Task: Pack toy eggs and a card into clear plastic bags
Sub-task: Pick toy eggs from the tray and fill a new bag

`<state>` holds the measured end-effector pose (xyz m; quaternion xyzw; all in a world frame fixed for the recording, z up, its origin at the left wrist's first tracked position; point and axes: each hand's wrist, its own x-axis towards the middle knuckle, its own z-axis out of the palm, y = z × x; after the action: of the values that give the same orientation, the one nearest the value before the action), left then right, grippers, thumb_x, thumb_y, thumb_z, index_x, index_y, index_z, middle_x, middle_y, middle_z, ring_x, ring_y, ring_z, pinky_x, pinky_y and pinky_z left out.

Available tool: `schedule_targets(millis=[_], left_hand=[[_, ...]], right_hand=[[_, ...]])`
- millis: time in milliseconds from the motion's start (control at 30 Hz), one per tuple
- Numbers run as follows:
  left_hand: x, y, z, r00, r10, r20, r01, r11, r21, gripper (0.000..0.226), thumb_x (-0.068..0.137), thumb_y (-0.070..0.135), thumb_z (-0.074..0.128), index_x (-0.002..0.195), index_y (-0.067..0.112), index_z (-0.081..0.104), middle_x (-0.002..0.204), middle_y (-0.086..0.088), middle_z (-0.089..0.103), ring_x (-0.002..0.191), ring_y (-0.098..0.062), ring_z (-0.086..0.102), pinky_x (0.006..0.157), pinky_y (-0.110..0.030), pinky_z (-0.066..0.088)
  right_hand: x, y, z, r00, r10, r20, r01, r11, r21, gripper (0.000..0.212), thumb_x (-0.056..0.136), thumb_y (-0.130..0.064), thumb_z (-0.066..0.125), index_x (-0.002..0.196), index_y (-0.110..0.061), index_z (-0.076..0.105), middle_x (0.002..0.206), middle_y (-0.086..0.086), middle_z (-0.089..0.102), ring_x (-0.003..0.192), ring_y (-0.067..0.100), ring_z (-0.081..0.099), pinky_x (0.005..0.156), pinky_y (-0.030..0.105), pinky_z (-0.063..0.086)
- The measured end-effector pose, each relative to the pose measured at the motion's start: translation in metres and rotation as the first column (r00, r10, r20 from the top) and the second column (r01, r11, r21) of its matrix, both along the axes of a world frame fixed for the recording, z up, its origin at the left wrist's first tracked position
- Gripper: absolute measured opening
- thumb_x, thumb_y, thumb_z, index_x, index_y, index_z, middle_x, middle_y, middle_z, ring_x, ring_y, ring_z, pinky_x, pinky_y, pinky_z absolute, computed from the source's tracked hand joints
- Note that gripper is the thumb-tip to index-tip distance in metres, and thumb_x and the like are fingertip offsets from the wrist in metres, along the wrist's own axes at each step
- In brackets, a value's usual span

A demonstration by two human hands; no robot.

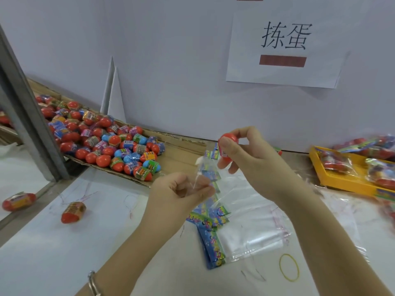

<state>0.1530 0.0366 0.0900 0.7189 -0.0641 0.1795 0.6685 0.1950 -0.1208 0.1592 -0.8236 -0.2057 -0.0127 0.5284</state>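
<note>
Red toy egg (230, 136) hangs just above the clear bag (204, 168), clamped in the right hand (245, 154), fingers curled round it. Left hand (179, 195), at the clear bag's lower edge, pinches the film tight. Cards (211, 242) lie below the clear bag.

The toy egg (229, 136) held up at the right is smooth, glossy orange plastic. The clear bag (208, 167) is thin, shiny, crinkled film. The cardboard tray (186, 149) far left is rough, matt, torn-edged. The worktop (53, 259) looks like matt white paper. The bracelet (92, 283) looks like polished metal.
</note>
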Motion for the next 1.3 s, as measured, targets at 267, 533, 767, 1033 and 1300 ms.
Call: schedule_targets(millis=[267,533,767,1033,1300], left_hand=[[0.000,0.002,0.002,0.999,-0.012,0.048,0.012,1.000,0.009,0.012,0.066,0.020,0.079,0.069,0.027,0.070,0.053,0.016,0.062,0.050,0.004,0.056,0.052,-0.009,0.044],[0.002,0.009,0.007,0.960,-0.249,-0.129,0.220,0.954,-0.206,0.018,0.064,0.021,0.073,0.076,0.009,0.076,0.073,-0.005,0.075,0.060,-0.017,0.072,0.058,-0.022,0.056],[-0.002,0.005,0.011,0.903,-0.330,-0.276,0.177,0.870,-0.460,0.079,0.065,0.036,0.081,0.131,0.013,0.044,0.084,-0.005,0.074,0.051,-0.025,0.066,0.054,-0.034,0.054],[0.006,0.000,0.007,0.980,-0.062,-0.187,-0.037,0.875,-0.483,0.042,0.072,0.040,0.079,0.098,0.012,0.061,0.086,-0.009,0.067,0.071,-0.025,0.060,0.059,-0.030,0.049],[0.004,0.013,0.015,0.949,-0.266,-0.171,0.119,0.802,-0.586,0.033,0.079,0.035,0.072,0.095,0.007,0.078,0.103,-0.017,0.073,0.092,-0.030,0.072,0.073,-0.036,0.058]], right_hand=[[-0.001,-0.002,0.007,0.997,0.039,-0.068,-0.035,0.998,0.057,0.054,0.067,-0.066,0.043,0.096,-0.022,0.053,0.076,-0.022,0.067,0.068,-0.007,0.060,0.062,0.008,0.042],[-0.004,-0.003,0.015,0.910,0.262,-0.322,-0.055,0.844,0.534,0.037,0.073,-0.044,0.057,0.090,-0.011,0.052,0.074,0.010,0.062,0.052,0.018,0.056,0.050,0.025,0.047],[-0.010,0.014,0.011,0.856,0.442,-0.268,-0.160,0.718,0.677,0.035,0.076,-0.045,0.046,0.085,-0.012,0.049,0.090,0.020,0.070,0.073,0.033,0.055,0.069,0.039,0.045],[-0.012,0.028,-0.004,0.867,0.455,-0.203,-0.179,0.665,0.725,0.044,0.073,-0.049,0.062,0.095,-0.012,0.053,0.108,0.019,0.070,0.081,0.029,0.067,0.071,0.038,0.054],[-0.014,0.023,-0.002,0.937,0.315,-0.149,-0.162,0.772,0.615,0.044,0.069,-0.046,0.066,0.096,-0.012,0.057,0.113,0.030,0.062,0.090,0.032,0.066,0.076,0.040,0.058]])
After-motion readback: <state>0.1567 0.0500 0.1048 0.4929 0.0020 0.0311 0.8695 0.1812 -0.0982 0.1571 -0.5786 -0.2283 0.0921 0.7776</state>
